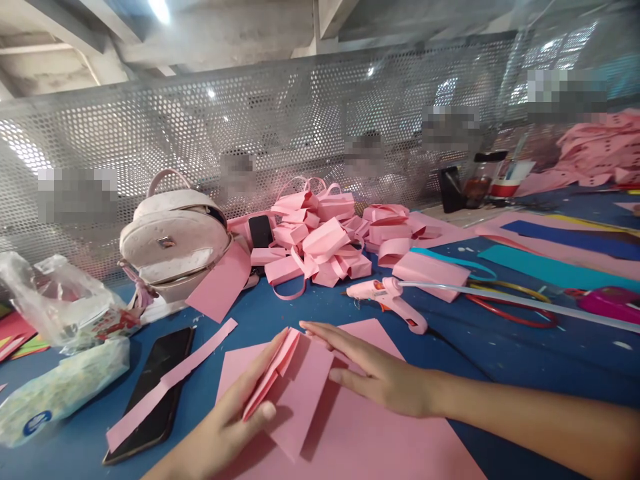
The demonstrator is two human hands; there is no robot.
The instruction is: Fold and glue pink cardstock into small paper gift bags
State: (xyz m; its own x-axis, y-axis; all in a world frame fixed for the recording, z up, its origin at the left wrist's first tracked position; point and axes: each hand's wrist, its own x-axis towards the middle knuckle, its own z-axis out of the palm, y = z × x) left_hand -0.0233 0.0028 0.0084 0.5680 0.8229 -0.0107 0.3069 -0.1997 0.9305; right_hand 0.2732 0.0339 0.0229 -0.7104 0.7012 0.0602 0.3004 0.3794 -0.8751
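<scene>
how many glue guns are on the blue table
1. The pink pistol-shaped plastic glue gun lies on the blue table beyond the right hand, nearer than the heaped pink folded-paper pieces. Others may be hidden behind that heap.

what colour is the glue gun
The glue gun is mostly pale pink, seen in the head view.

nothing legible; blue label [37,423] on packet [80,383] blurred

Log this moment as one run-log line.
left grip: holding folded pink paper | right grip: open, at the paper's right edge | below: larger pink sheet | beyond: pink glue gun on blue table
</scene>
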